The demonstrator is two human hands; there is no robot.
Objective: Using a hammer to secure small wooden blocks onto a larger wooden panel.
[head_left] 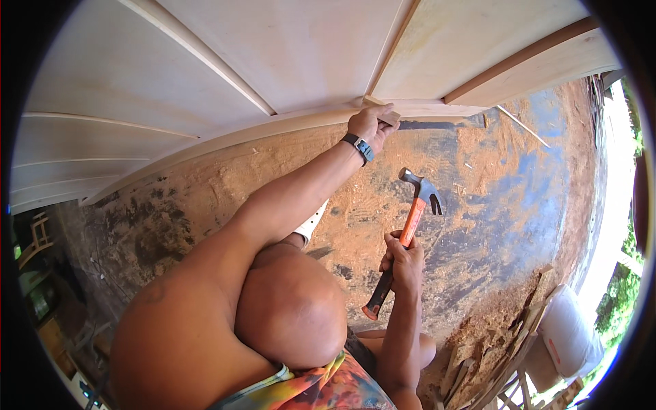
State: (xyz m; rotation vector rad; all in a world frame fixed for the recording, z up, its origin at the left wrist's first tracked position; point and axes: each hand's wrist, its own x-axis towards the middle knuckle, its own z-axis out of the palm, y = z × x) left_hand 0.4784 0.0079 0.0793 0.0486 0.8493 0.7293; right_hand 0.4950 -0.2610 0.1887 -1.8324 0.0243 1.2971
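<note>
My right hand (404, 263) is wrapped round the handle of a claw hammer (414, 217) with a dark steel head and an orange and black grip. The hammer head points up, apart from the wood. Stretched out ahead, my left hand (370, 124), with a watch on its wrist, grips a small wood block (385, 115). That block lies against the lower rail (294, 123) of a large pale wooden panel (321, 48), close to the foot of a thin upright strip (391, 48). My left fingertips are partly hidden behind the block.
Sawdust covers much of the dark floor (492, 205). A thin wood stick (525, 128) lies near the panel's right end. Scrap wood (471, 362) is heaped at the lower right beside a white sack (570, 328). My bent knee (294, 307) is between my arms.
</note>
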